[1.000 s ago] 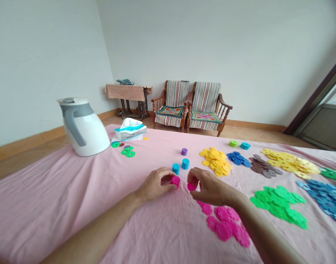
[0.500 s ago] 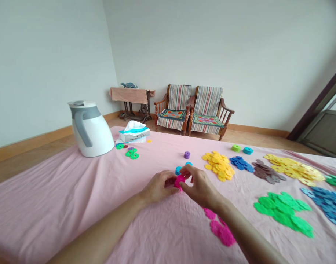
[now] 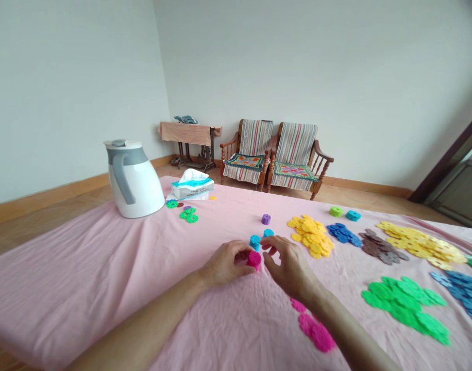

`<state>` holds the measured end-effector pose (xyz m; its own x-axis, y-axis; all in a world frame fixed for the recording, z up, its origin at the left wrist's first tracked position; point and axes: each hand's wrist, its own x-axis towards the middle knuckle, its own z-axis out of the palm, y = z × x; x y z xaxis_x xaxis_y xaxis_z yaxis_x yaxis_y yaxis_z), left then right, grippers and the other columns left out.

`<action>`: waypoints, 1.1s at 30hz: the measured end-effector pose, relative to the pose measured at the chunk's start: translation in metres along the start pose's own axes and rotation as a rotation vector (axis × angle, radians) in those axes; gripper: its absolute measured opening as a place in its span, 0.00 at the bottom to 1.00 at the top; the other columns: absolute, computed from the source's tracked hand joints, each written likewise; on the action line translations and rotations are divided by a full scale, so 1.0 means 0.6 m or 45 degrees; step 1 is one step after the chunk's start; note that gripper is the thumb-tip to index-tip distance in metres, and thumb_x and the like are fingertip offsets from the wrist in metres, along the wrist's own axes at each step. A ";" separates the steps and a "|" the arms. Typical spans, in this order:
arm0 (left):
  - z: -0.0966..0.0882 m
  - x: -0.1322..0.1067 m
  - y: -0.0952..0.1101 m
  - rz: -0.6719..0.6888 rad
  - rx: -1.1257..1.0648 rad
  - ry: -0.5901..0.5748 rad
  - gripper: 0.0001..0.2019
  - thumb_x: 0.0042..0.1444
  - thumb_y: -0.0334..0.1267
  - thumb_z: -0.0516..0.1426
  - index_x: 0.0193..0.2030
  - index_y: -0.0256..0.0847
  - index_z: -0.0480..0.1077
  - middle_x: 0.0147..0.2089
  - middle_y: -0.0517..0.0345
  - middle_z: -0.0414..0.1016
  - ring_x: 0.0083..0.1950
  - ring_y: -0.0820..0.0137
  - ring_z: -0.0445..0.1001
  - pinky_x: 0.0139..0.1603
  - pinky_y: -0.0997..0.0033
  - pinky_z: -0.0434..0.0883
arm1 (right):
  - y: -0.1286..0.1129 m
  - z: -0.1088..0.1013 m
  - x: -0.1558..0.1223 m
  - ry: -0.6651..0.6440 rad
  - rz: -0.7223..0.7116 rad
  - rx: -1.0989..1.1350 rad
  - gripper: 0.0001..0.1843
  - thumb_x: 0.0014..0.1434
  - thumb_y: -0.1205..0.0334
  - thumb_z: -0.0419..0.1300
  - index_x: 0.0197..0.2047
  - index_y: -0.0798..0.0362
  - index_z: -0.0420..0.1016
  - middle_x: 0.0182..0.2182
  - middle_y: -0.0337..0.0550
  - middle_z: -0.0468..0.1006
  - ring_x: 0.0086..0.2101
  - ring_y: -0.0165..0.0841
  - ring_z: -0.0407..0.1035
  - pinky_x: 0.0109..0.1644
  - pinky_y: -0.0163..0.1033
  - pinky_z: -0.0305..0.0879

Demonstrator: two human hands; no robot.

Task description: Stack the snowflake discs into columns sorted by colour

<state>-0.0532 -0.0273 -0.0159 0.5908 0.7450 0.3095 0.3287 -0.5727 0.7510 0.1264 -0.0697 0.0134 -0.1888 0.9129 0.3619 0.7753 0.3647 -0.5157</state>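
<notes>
A short upright stack of pink notched plastic discs (image 3: 254,260) stands on the pink cloth. My left hand (image 3: 227,263) has its thumb and fingers curled round the stack's left side, gripping it. Just right of the stack, my right hand (image 3: 288,262) is apart from it, thumb and fingers parted with nothing between them. Behind the stack are a blue disc stack (image 3: 255,242) and another blue stack (image 3: 268,233), partly covered by my right fingers. Loose pink discs (image 3: 316,332) lie beside my right forearm, which hides some of them.
A purple stack (image 3: 266,219) stands farther back. To the right lie piles of yellow discs (image 3: 313,236), dark blue discs (image 3: 343,234), brown discs (image 3: 378,246) and green discs (image 3: 406,304). A white jug (image 3: 141,188) and a tissue box (image 3: 193,189) stand at the back left.
My right hand has let go of the pink stack and drawn back to the right, its fingers parting. The stack now shows more fully beside my left hand. The view has shifted slightly.
</notes>
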 end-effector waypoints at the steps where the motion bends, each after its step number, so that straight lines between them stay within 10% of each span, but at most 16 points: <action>1: -0.002 -0.001 0.000 -0.003 0.008 0.004 0.13 0.48 0.39 0.62 0.41 0.37 0.72 0.38 0.56 0.71 0.37 0.70 0.69 0.36 0.75 0.66 | 0.003 -0.002 -0.002 -0.014 0.029 -0.026 0.13 0.52 0.70 0.51 0.39 0.53 0.72 0.34 0.43 0.75 0.33 0.31 0.67 0.38 0.36 0.62; 19: -0.015 -0.006 -0.005 0.025 0.219 -0.037 0.07 0.52 0.39 0.58 0.28 0.38 0.72 0.28 0.60 0.69 0.31 0.71 0.67 0.30 0.77 0.62 | 0.002 0.019 -0.021 -0.252 -0.020 -0.487 0.10 0.52 0.72 0.49 0.30 0.54 0.71 0.30 0.46 0.74 0.33 0.33 0.67 0.36 0.35 0.55; 33: -0.021 -0.008 -0.004 0.079 0.274 0.024 0.03 0.52 0.31 0.56 0.30 0.39 0.72 0.28 0.61 0.67 0.27 0.75 0.64 0.27 0.77 0.61 | 0.023 -0.012 -0.014 -0.160 0.102 -0.264 0.15 0.51 0.72 0.49 0.35 0.54 0.75 0.31 0.45 0.76 0.33 0.32 0.69 0.37 0.34 0.58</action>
<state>-0.0658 -0.0251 -0.0120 0.6018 0.7111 0.3637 0.4428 -0.6760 0.5890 0.1432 -0.0737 0.0086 -0.1849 0.9577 0.2204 0.8955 0.2565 -0.3637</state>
